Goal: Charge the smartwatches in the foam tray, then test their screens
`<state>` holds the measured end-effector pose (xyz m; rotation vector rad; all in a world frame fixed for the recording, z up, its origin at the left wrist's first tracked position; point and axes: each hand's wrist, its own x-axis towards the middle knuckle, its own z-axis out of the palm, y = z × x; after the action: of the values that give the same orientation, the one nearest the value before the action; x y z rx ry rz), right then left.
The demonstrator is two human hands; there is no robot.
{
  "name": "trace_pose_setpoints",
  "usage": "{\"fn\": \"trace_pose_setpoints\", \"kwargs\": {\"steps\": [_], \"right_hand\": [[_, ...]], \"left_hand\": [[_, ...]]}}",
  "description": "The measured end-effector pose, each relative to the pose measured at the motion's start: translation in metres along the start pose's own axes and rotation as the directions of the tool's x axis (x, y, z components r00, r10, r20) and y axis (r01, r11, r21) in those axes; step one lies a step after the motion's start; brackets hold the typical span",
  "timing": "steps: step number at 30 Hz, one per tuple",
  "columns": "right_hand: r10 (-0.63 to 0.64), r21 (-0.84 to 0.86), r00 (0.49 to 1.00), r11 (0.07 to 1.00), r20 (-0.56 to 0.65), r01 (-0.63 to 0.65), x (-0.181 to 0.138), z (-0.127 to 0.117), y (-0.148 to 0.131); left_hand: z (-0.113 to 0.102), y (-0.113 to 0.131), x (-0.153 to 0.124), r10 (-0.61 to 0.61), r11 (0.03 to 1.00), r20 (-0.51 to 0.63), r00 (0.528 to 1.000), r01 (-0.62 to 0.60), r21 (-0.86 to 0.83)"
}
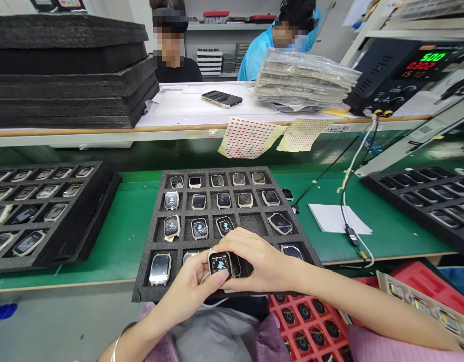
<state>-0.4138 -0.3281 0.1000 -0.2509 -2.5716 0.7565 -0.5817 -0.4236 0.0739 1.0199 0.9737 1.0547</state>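
Head view: pinches a lit smartwatch [219, 262] with the fingers of the left hand [193, 282], thumb across the screen's lower part, over the near row of a black foam tray [252, 222]. Holds the right hand [260, 257] arched at the other side, touching the smartwatch's upper edge with bent fingers; cannot tell if gripping. Has a dark watch [236, 265] just beside, a green worktop [126, 216] around the tray.

The person's left hand [194, 284] and right hand [260, 259] are bare. A thin, pale bangle [114, 347] circles the left forearm [152, 322] at 7 o'clock. A pinkish-purple sleeve [397, 344] shows at 4 o'clock, grey fabric [216, 334] at 6.
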Motion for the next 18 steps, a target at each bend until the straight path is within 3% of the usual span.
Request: {"fn": "trace_pose_setpoints", "kwargs": {"steps": [6, 10, 15, 18], "right_hand": [[0.001, 0.016, 1.0, 1.0, 0.005, -0.001, -0.001, 0.002, 0.0], [0.04, 0.066, 0.999, 0.997, -0.003, -0.04, -0.001, -0.015, 0.004], [0.234, -0.032, 0.967, 0.971, -0.096, -0.238, -0.014, -0.052, 0.031], [0.328, -0.131, 0.943, 0.934, -0.065, -0.333, -0.03, -0.062, 0.049]], "left_hand": [[0.002, 0.001, 0.001, -0.013, 1.0, 0.004, 1.0, 0.013, 0.026], [0.003, 0.001, -0.002, -0.036, 0.994, 0.018, 0.999, 0.034, 0.106], [0.004, 0.003, -0.007, -0.133, 0.987, 0.08, 0.988, 0.125, 0.105], [0.008, 0.005, -0.008, -0.147, 0.98, 0.076, 0.986, 0.134, 0.146]]}}
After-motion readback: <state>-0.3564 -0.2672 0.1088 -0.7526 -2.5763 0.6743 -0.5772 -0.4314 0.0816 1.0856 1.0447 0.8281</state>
